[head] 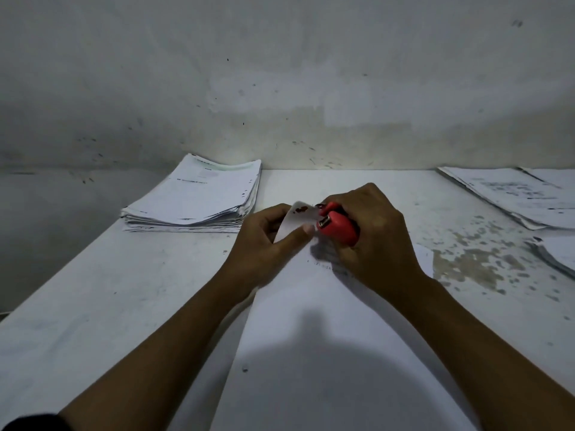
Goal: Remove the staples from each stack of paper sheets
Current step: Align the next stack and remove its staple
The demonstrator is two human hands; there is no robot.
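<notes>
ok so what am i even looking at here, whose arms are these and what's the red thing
There is no machine here: these are a person's two bare arms, filmed by one wide-angle camera worn on their head, looking forward and down. They are at a white table against a stained wall. The left hand pinches the lifted corner of a stapled paper stack lying in front of them. The right hand grips a red staple remover, its metal tip at that corner. A thick pile of papers lies at the far left, and more loose papers are spread at the far right.
</notes>
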